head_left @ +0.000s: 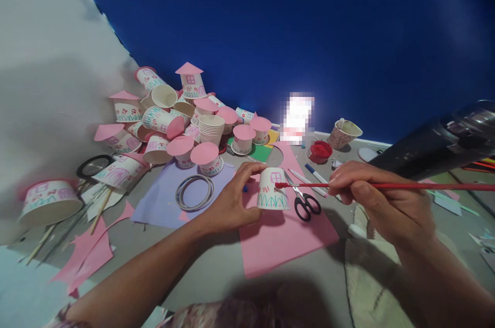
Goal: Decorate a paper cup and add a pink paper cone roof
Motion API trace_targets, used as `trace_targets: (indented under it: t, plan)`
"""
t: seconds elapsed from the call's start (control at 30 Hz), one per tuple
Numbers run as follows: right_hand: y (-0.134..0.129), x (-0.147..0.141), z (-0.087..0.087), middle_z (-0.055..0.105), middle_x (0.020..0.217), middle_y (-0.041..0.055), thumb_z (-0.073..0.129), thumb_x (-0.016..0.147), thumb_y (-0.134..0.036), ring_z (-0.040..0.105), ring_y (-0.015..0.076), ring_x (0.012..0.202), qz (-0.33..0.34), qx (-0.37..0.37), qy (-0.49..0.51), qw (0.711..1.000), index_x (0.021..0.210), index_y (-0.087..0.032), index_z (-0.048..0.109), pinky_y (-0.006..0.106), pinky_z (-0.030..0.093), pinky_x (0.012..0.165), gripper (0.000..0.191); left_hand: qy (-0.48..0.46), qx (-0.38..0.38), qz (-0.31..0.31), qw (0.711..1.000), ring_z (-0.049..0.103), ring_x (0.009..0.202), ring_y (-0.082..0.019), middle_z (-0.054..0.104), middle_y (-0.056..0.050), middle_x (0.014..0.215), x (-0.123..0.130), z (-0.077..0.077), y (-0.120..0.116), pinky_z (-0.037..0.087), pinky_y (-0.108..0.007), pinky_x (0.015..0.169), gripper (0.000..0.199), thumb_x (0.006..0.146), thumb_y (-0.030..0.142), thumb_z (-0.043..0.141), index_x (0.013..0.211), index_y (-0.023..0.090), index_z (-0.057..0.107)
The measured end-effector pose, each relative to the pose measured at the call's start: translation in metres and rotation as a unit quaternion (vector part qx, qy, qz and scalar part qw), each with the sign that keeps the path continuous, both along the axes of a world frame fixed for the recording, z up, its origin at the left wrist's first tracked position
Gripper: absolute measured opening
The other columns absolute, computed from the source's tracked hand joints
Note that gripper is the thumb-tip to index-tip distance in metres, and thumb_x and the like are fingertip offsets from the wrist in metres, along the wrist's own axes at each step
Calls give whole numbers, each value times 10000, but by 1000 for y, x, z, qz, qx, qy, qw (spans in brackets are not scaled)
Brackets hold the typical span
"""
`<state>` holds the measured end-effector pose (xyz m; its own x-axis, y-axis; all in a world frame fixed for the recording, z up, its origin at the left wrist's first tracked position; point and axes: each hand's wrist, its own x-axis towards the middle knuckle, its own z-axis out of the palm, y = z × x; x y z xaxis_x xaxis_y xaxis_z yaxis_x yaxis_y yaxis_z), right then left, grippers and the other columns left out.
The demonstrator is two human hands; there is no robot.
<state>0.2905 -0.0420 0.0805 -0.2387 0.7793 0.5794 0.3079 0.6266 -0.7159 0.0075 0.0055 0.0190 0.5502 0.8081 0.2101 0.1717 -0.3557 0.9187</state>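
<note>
An upside-down white paper cup [272, 190] bears a purple window, red dabs and green grass strokes. My left hand [236, 198] is closed around its left side, thumb low and fingers near the top. In my right hand [381, 196] is a thin red paintbrush [309, 185], held level in a pinch. Its red-tipped bristles meet or nearly meet the cup's front, just below the window. Under the cup lies a pink paper sheet [286, 245]. Black-handled scissors [307, 207] rest right of the cup, partly behind the brush.
Several decorated cups with pink paper roofs [204, 155] crowd the left and back, beside a stack of plain cups [211, 129]. A red paint pot [319, 151] and a patterned cup [344, 133] stand back right. A tape ring [194, 193] lies on lilac paper [154, 204]. A dark cylinder [436, 137] juts in from the right.
</note>
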Motion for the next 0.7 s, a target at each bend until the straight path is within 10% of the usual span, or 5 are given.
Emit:
trace_targets:
  t: [0.7]
  plan:
    - [0,0,0,745,830,50,557,1048,-241,653,190,737,15,-7,-1,1000,989,-240,781,317,545,661,232,4,0,-14,1000,522,1376,-311,499,-82,1496,0,-1,0,421,-502,1194,821,663,39,679,1421,293,488]
